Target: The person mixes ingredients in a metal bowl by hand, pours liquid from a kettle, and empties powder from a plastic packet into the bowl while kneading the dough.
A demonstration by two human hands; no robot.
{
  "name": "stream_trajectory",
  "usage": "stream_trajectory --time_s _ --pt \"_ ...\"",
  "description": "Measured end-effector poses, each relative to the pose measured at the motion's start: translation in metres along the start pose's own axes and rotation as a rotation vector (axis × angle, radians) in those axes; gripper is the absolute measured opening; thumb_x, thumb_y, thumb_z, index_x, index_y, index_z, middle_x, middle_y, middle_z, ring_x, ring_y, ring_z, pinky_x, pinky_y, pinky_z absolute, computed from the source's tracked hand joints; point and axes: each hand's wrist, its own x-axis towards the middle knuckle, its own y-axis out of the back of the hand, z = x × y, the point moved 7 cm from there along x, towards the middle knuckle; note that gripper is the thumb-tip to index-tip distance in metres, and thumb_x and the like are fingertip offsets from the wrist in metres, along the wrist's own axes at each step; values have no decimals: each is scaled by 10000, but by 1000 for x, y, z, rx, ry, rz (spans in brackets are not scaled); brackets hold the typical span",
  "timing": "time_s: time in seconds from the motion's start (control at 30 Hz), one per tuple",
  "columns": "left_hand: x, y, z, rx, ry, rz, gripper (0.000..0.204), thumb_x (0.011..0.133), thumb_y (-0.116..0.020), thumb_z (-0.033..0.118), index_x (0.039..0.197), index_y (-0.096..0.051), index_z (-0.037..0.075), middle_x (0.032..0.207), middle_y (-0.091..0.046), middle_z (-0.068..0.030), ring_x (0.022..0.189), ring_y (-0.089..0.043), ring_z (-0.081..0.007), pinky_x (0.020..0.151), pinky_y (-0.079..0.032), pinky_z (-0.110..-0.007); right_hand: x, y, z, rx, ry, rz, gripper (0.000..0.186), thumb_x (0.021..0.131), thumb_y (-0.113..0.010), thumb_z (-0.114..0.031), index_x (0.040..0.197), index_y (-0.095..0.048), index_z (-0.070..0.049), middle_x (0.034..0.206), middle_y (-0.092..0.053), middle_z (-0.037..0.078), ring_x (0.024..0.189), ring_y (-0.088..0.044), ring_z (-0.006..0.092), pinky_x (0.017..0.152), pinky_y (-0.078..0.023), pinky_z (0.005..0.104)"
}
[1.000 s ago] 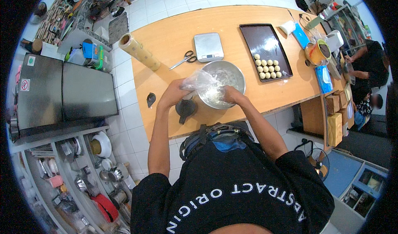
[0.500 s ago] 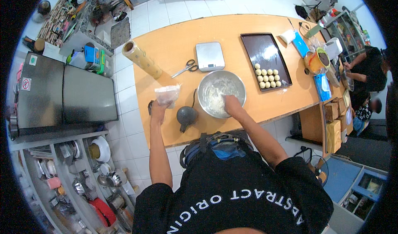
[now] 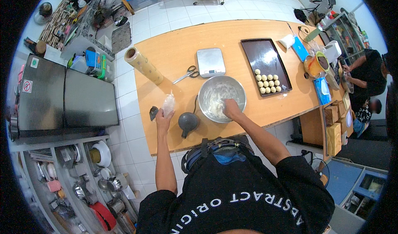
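Note:
My left hand [image 3: 164, 120] grips a clear plastic bag of white powder [image 3: 168, 103] at the left of the steel bowl [image 3: 235, 88]. My right hand [image 3: 231, 109] is inside the bowl, its fingers curled into a white floury mixture [image 3: 215, 108]; what they hold is hidden. A dark grey rounded vessel [image 3: 188, 121] with a spout stands between the bag and bowl, and a small dark object [image 3: 154, 112] lies beside my left hand. Behind the bowl are scissors [image 3: 191, 73], a digital scale [image 3: 210, 59] and, to the right, a dark tray [image 3: 259, 53] holding several pale dough balls [image 3: 268, 84].
A tall film roll [image 3: 145, 68] stands at the table's [image 3: 161, 39] left. Containers and a blue pack [image 3: 321, 90] crowd the right end, where two other people [image 3: 369, 74] are. A fridge [image 3: 87, 101] and utensil shelves [image 3: 74, 163] are at my left.
My left hand with the bag has moved from over the bowl to its left, and the bag now hangs more upright in it. My right hand stays inside the bowl.

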Motion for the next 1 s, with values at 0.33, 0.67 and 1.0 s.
stream_trajectory --time_s 0.33,0.67,1.0 --pt "-5 5 -3 212 -94 0 289 732 -667 149 927 -546 -26 847 -594 -122 788 -556 -196 713 -432 -297 -10 18 -4 -3 150 97 277 704 -483 -21 964 -579 -28 788 -593 213 773 -584 346 685 -470 436" --pt "-30 13 73 419 -223 131 342 718 -685 180 965 -541 -7 961 -570 -142 912 -532 -264 819 -404 -346 -5 27 -14 -32 139 59 211 699 -485 -20 862 -620 -28 748 -594 211 745 -591 347 677 -477 433" --pt "-87 -113 95 225 77 -345 337 805 -572 161 1055 -442 -24 845 -569 -180 739 -590 -243 660 -467 -351 -5 15 -4 -39 124 96 195 669 -508 -14 821 -629 -36 744 -590 215 751 -582 359 676 -471 441"
